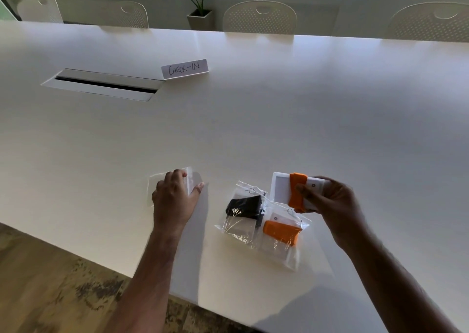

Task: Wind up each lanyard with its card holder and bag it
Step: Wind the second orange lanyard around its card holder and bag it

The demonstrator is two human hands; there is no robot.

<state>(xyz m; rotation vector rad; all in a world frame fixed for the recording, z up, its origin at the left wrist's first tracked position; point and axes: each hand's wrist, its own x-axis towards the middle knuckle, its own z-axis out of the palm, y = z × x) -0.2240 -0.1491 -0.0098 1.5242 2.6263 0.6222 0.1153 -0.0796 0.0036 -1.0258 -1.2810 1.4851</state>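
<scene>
My right hand (327, 203) grips a white card holder (280, 188) with an orange lanyard (297, 193) wound around its middle, held just above the table. My left hand (175, 195) rests on an empty clear plastic bag (195, 178) lying flat on the white table, its fingers curled at the bag's top edge. Between the hands lie two filled clear bags: one with a black wound lanyard and holder (245, 207), and one with an orange wound lanyard and holder (281, 232), partly overlapping.
A folded paper sign reading CHECK-IN (184, 68) stands mid-table beside a recessed cable slot (104, 84). Several white perforated chairs (260, 16) and a potted plant (199, 15) line the far side. The table's near edge (101, 265) runs diagonally over wooden floor.
</scene>
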